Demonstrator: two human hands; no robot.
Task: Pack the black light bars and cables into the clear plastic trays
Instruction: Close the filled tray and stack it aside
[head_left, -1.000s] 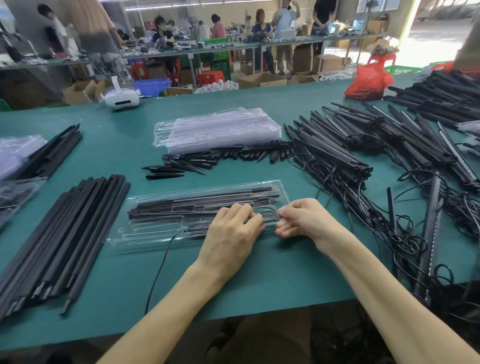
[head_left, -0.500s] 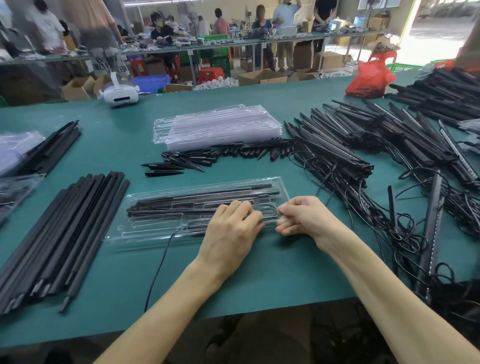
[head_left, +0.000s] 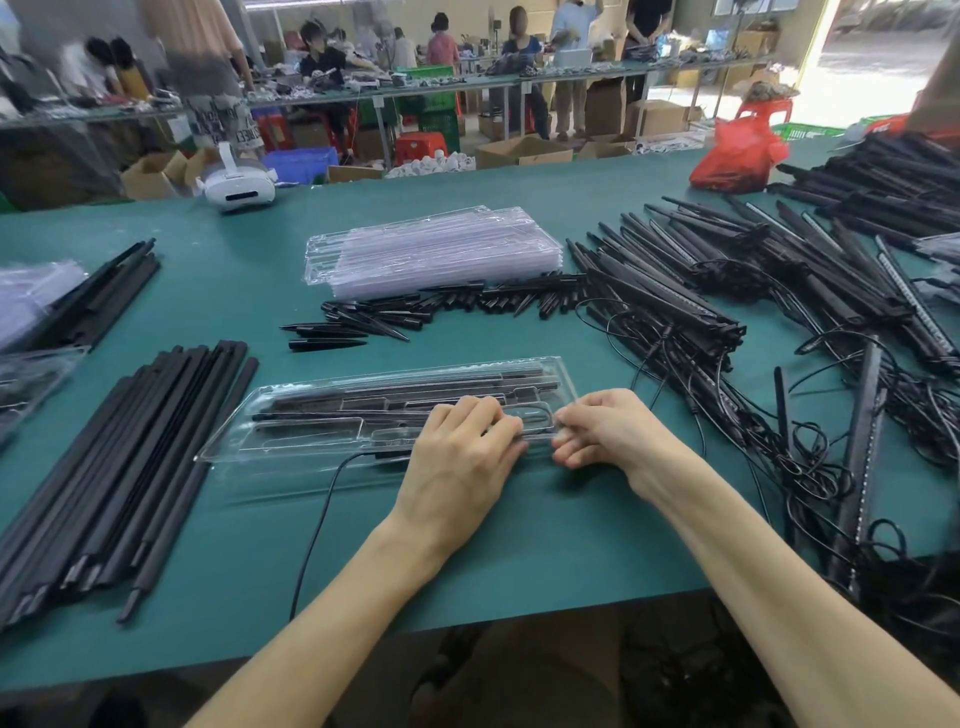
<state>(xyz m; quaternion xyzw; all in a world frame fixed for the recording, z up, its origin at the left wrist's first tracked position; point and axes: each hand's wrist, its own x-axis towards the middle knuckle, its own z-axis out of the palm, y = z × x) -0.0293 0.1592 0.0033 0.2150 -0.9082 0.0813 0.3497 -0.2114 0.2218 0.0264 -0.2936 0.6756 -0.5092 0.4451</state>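
Lying crosswise on the table (head_left: 519, 545), close to the near edge: the clear tray (head_left: 311, 431), long axis left to right. Holding several black light bars (head_left: 441, 387) in the far channels, parallel to that axis.

Pressing on its right part with the left grip (head_left: 462, 452), palm down, fingers loosely bent, enclosing nothing. Touching its right end with the right grip (head_left: 608, 431), fingers curled; cannot tell whether pinching rim or wire.

Trailing from the near rim over the table edge: one black cable (head_left: 317, 519). Probably seating this cable as the step in hand, left grip nearer.

Farther out: stack of empty trays (head_left: 431, 249) behind, black spikes (head_left: 363, 322) before it, black rods (head_left: 130, 457) at left, tangled heap of bars and cables (head_left: 701, 322) at right, apart from the tray.
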